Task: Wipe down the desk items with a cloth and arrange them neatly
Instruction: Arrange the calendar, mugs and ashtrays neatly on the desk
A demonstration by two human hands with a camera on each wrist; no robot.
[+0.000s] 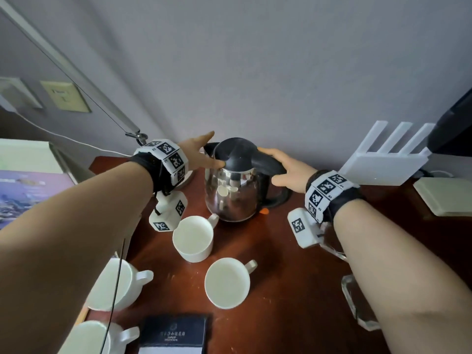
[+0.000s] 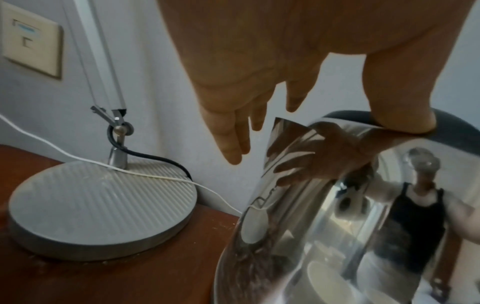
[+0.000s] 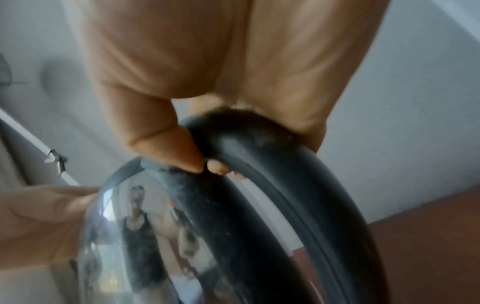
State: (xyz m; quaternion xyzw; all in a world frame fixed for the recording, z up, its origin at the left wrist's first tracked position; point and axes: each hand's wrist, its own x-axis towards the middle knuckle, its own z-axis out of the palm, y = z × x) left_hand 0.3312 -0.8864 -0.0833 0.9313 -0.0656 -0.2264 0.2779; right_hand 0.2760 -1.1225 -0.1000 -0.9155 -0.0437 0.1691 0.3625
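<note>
While both hands attend to the kettle [image 1: 233, 182], the desk [image 1: 281, 251] carries everything else, so the description runs downward in size from it. Its dark red-brown top backs onto the wall at 12 o'clock.

At 9 o'clock from the kettle stands the round lamp base [image 2: 101, 207], with a white cable lying across its ribbed top. A white router [image 1: 388, 159] occupies 3 o'clock, antennas pointing up.

The kettle, polished steel with a black lid and handle, stands at the centre rear of the desk on its black power base [image 1: 279, 198]. This is probably the item now being handled. No cloth is visible in any view, so the step reads as repositioning rather than wiping.

Four white cups sit between 6 and 8 o'clock; the nearest cup [image 1: 193, 237] is just beside the kettle body. A dark booklet [image 1: 176, 333] lies at 6 o'clock.

The right hand [image 1: 288, 171] is wrapped around the black handle [image 3: 272, 164], fingers and thumb curled under it: a lifting or steering grip. The left hand [image 1: 201, 154] is spread, fingers straight past the spout, thumb pressed on the lid edge, apparently to steady the body against tipping.
</note>
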